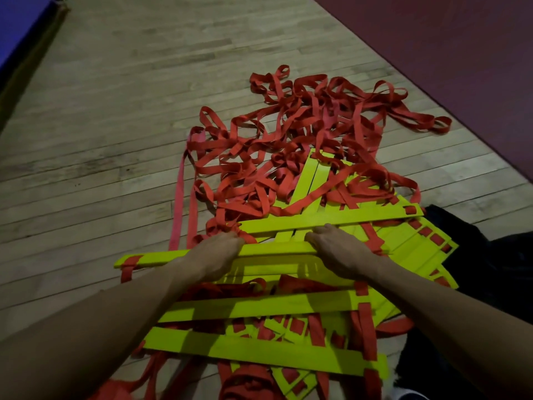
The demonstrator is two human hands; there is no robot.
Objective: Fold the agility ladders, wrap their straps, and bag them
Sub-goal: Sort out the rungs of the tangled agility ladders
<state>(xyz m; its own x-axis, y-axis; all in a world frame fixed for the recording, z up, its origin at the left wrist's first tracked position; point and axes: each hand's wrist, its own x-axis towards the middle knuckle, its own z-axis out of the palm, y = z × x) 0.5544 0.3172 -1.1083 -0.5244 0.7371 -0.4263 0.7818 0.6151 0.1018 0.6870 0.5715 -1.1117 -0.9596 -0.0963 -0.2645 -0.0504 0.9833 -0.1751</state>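
Two bare hands are gripping one flat neon-yellow plastic ladder rung (277, 249) near its middle: I'm seeing the left hand (215, 255) curling over it on one side and the right hand (340, 252) curling over it on the other. That rung is lying across a jumbled heap of matching yellow rungs (259, 350), which is sitting on the pale wooden plank floor (101, 140). Tangled red webbing straps (302, 134) are sprawling beyond the heap, reaching toward a dark maroon mat (461, 53).

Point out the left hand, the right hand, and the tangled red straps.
left hand (217, 252): head view, back of the hand.
right hand (336, 249): head view, back of the hand.
tangled red straps (291, 140): head view, middle of the heap on the floor.
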